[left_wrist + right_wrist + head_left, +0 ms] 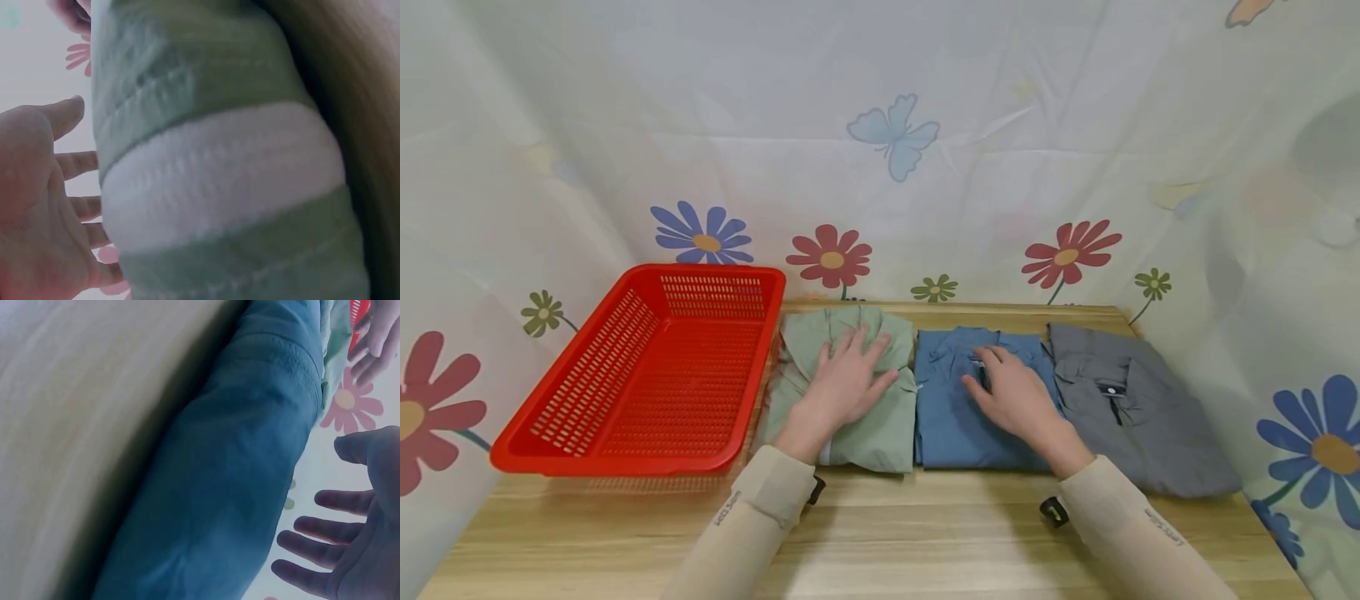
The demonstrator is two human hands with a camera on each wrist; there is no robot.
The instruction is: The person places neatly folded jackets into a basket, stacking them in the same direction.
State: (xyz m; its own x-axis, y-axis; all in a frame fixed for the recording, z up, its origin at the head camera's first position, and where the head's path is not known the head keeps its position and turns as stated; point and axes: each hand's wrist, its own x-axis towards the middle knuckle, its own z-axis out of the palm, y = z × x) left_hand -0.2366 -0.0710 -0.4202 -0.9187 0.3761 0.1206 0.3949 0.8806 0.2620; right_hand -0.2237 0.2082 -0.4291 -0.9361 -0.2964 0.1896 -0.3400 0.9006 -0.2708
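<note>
green shirt (850, 392) half hidden under flat left hand (846, 379)

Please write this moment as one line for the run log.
left hand: flat on green shirt | right hand: flat on blue shirt | basket: left

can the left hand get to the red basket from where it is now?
Probably yes. The left hand lies flat on the folded green shirt, and the red basket sits right beside that shirt on its left, open-topped. Nothing shows between them on the table.
</note>
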